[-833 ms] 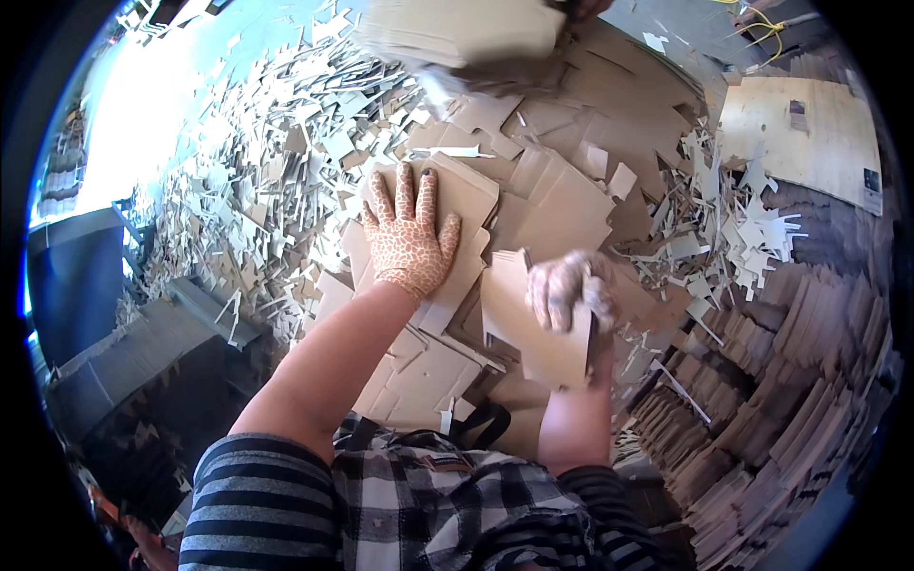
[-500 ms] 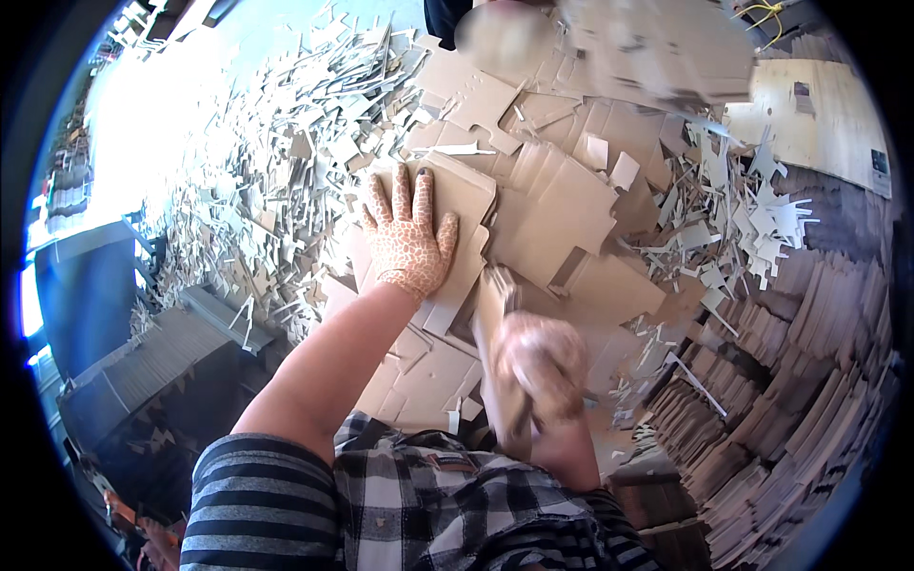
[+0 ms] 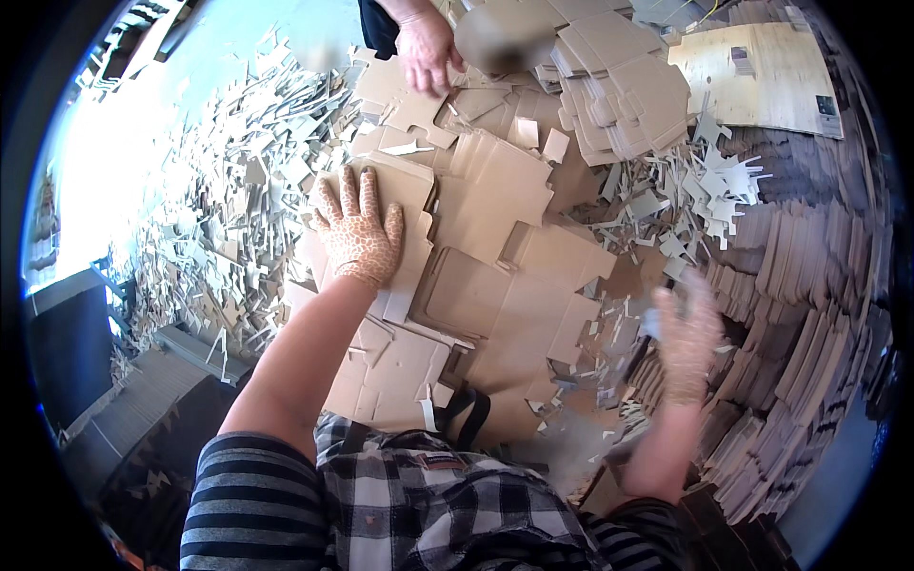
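Note:
My left hand (image 3: 359, 238), in a tan patterned glove, lies flat with fingers spread on a stack of brown cardboard cutouts (image 3: 407, 186). My gloved right hand (image 3: 687, 333) is smeared by motion at the right, beside the long rows of stacked cardboard (image 3: 738, 381). Its thumb and fingers look stretched apart, and I make out no cardboard in it. Between my hands lie flat, notched cardboard sheets (image 3: 486, 205), overlapping one another. Across from me, another person's bare hand (image 3: 428, 57) hangs over the far cardboard.
A wide heap of narrow cardboard scraps (image 3: 257, 190) spreads at the left, and a smaller scrap pile (image 3: 681, 200) lies at the right. A plywood board (image 3: 762, 76) lies at the far right. Several cutouts (image 3: 624, 86) are piled at the far side. A dark strap (image 3: 471, 419) lies near my apron.
My right hand has swung right, and the upright bundle of cardboard it held is gone from it. The other person's blurred cardboard is down; their hand now shows. The view has shifted right.

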A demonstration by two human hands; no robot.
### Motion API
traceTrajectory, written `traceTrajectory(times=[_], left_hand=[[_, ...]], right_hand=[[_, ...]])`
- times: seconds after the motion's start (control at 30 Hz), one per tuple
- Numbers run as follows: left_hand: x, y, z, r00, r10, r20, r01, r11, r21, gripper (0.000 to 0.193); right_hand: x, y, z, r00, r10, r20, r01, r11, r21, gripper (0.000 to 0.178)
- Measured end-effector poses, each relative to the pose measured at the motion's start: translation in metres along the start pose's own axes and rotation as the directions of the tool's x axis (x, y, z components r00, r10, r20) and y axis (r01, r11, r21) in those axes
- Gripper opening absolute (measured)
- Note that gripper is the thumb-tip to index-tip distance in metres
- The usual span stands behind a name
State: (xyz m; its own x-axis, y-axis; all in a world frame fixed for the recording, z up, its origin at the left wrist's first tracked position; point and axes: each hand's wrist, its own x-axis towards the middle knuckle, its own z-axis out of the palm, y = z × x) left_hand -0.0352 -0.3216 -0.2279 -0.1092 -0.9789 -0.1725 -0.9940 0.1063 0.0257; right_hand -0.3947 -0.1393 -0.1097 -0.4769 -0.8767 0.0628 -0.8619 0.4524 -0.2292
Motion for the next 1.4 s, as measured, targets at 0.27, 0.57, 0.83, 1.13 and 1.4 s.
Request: traceTrajectory(times=[0.27, 0.57, 0.83, 1.13, 1.4], left_hand=[[-0.003, -0.008, 0.002, 1.000, 0.003, -0.005, -0.003, 1.000, -0.016, 0.066], [-0.003, -0.008, 0.004, 0.999, 0.013, -0.042, -0.015, 0.999, -0.036, 0.065], [0.000, -0.006, 0.003, 0.999, 0.018, -0.041, -0.020, 0.999, -0.041, 0.065], [0.001, -0.008, 0.005, 0.999, 0.002, -0.041, -0.003, 1.000, -0.024, 0.066], [0.000, -0.004, 0.010, 1.000, 0.001, -0.007, -0.001, 1.000, 0.011, 0.068]], right_hand=[[0.101, -0.183, 0.132, 0.896, -0.438, 0.077, 0.391, 0.859, 0.330, 0.064], [0.146, -0.205, 0.145, 0.829, -0.291, 0.477, 0.304, 0.951, 0.051, 0.057], [0.136, -0.226, 0.092, 0.737, -0.382, 0.558, 0.419, 0.906, 0.066, 0.051], [0.045, -0.148, 0.052, 0.936, -0.285, 0.209, 0.225, 0.937, 0.268, 0.022], [-0.011, 0.088, -0.034, 0.897, 0.442, 0.028, -0.443, 0.895, 0.061, 0.041]])
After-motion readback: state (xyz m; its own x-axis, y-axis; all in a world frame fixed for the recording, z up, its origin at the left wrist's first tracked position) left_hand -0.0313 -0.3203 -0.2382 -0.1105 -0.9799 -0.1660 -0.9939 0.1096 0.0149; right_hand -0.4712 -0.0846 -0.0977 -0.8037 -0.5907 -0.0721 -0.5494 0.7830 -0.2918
